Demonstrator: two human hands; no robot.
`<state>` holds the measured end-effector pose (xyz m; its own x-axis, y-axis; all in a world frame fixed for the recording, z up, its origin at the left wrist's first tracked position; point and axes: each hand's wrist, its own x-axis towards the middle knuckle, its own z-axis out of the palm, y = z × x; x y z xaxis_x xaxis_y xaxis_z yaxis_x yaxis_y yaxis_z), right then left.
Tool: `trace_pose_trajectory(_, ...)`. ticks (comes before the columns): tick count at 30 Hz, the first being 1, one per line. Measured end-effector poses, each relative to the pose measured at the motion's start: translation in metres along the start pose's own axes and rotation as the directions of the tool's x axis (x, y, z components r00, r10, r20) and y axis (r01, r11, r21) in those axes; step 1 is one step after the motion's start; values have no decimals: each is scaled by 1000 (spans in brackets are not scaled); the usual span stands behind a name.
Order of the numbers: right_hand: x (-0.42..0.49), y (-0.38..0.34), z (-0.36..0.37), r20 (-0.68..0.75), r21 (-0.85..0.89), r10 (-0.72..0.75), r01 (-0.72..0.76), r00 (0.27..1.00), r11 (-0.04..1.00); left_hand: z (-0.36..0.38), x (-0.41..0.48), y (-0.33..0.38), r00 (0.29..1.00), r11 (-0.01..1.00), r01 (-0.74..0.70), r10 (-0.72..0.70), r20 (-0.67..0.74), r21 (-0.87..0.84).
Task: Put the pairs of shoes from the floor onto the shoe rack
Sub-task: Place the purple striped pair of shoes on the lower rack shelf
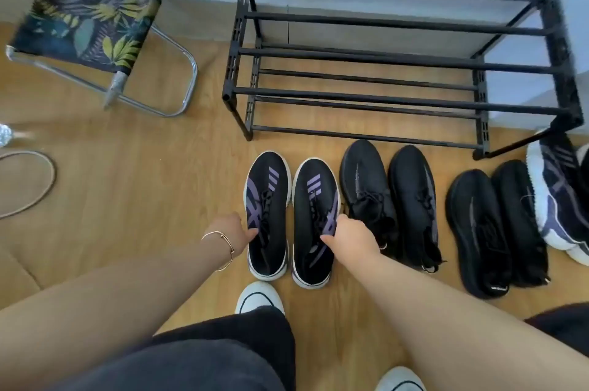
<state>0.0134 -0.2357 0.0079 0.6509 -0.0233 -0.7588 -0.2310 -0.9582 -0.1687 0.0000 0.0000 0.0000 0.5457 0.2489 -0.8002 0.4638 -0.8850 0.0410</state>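
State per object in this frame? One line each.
shoe rack: upright, nothing on it
purple-striped pair: on floor, side by side
left hand: fingers in left shoe's opening
right hand: fingers in right shoe's opening
middle black pair: on floor
right black pair: on floor
folding stool: unfolded

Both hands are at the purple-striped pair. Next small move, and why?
Probably close the grips and lift: left hand and right hand each have fingers in a purple-striped shoe's collar, both shoes are on the floor, and the shoe rack ahead holds nothing.
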Motion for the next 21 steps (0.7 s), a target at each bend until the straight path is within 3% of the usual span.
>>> trace_pose_trajectory(7,15,4,20,-39,348,124,-103,991,932,21,6,-1,999,999,26,-24,37,-46)
trace_pose_trajectory(15,11,9,27,-94,415,191,-136,977,900,28,9,-4,998,995,16,-21,-52,-96)
trace_pose_trajectory(21,7,11,31,-155,517,115,-19,981,856,33,7,-16,992,967,3,-36,-123,-255)
